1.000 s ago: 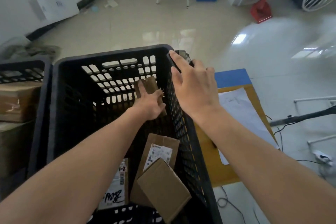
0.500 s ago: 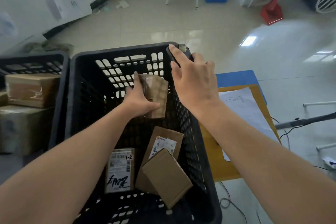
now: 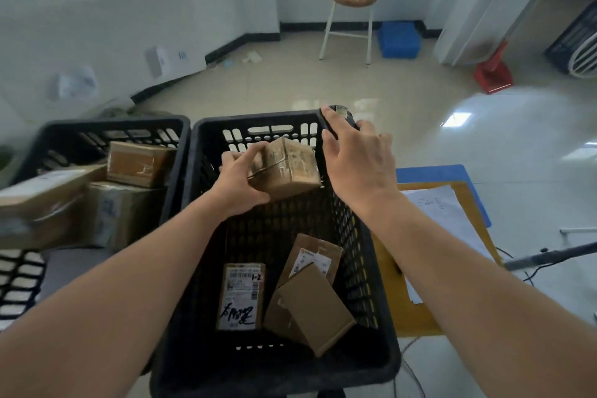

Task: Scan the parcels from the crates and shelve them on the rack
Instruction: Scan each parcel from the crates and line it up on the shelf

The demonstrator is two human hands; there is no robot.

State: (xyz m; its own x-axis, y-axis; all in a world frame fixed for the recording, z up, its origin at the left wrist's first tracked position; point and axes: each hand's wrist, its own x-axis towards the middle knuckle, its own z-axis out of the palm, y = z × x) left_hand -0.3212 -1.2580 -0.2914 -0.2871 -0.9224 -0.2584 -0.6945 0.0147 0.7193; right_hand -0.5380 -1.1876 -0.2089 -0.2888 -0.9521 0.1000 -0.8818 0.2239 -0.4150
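My left hand (image 3: 240,182) grips a small taped cardboard parcel (image 3: 287,168) and holds it up inside the black crate (image 3: 206,268), near the crate's far wall. My right hand (image 3: 357,155) holds a dark handheld scanner (image 3: 340,111) above the crate's far right corner; most of the scanner is hidden under the hand. At the crate's bottom lie a labelled parcel (image 3: 240,296) and two overlapping brown boxes (image 3: 315,304).
A second black crate (image 3: 97,131) on the left holds several larger cardboard parcels (image 3: 139,165). A wooden table (image 3: 407,310) with papers (image 3: 442,213) and a blue edge stands to the right. A stool (image 3: 352,10), a blue bin (image 3: 399,39) and a red dustpan (image 3: 492,73) stand farther off.
My left hand has lifted the small parcel from low against the far wall up to rim height. The right hand has stayed over the crate's corner. The view has tilted up.
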